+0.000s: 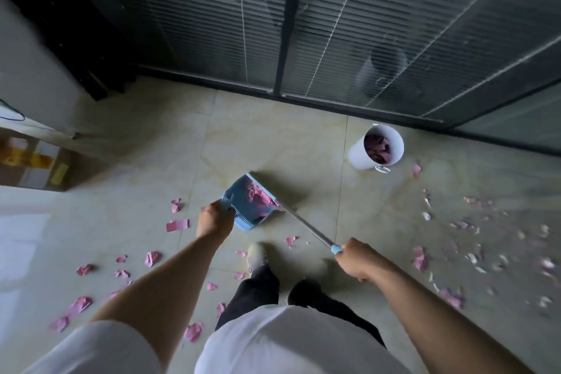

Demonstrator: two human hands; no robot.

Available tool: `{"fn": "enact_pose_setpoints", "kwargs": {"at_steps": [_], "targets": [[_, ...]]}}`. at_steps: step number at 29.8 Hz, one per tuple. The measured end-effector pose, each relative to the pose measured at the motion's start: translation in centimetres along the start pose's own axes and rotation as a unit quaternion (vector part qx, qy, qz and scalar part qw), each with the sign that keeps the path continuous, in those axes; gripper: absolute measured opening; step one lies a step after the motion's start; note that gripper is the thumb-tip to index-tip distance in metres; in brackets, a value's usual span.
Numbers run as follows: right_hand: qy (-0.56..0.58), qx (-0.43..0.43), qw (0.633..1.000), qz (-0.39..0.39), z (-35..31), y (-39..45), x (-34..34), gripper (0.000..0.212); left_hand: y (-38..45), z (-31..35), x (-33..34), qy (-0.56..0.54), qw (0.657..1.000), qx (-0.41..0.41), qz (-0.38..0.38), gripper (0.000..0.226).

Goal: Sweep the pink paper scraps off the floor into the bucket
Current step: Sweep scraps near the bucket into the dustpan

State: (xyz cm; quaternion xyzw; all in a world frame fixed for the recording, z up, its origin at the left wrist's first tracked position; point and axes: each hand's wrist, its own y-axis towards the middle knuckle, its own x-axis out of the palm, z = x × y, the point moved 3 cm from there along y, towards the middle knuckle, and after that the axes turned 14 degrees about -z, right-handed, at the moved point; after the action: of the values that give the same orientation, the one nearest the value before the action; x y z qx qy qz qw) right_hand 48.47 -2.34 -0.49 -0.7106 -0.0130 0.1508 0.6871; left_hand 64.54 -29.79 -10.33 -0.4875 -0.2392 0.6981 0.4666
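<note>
A person in a white top and dark trousers stands on a pale tiled floor, the left hand closed around the near edge of a blue dustpan that holds a heap of pink paper scraps. The right hand is wrapped shut around the blue-capped end of a thin metal broom handle, which runs from that hand up and left to the right side of the pan; the brush end is hidden behind it. The white bucket sits to the far right, near the foot of a glass wall with blinds, well apart from the dustpan, with pink scraps already inside. The stretch of tile between pan and bucket is open. Loose scraps lie on the near left of the floor, around a grey shoe, and across the right side, where motion blur smears them and some pale bits cannot be told apart. One scrap lies just right of the bucket. A cardboard box rests against the left wall, and dark furniture fills the far left corner.
</note>
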Motion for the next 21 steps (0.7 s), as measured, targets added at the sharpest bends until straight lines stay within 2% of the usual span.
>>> {"fn": "enact_pose_setpoints", "kwargs": {"at_steps": [3,6,9,13,18,21], "targets": [[0.002,-0.002,1.0,0.02,2.0,-0.6,-0.3,0.028,0.1,1.0,0.5,-0.003,1.0,0.01,-0.005,0.027],[0.012,-0.001,0.999,0.047,4.4,-0.9,0.8,0.03,0.5,1.3,0.2,-0.002,1.0,0.01,-0.003,0.036],[0.045,-0.002,0.997,0.062,6.4,-1.2,2.3,0.028,0.8,1.5,0.1,0.022,1.0,0.019,-0.004,0.035],[0.08,0.026,0.992,0.09,8.4,-1.1,3.9,0.036,0.6,1.5,0.0,0.069,0.997,0.03,-0.006,0.034],[0.049,0.081,0.993,0.064,9.7,-1.3,6.1,0.037,-0.4,2.0,-0.6,0.154,0.987,0.045,-0.019,0.027],[0.076,0.092,0.992,0.043,9.3,-1.3,6.9,0.035,-0.2,1.9,-1.0,0.173,0.983,0.063,-0.028,0.024]]}}
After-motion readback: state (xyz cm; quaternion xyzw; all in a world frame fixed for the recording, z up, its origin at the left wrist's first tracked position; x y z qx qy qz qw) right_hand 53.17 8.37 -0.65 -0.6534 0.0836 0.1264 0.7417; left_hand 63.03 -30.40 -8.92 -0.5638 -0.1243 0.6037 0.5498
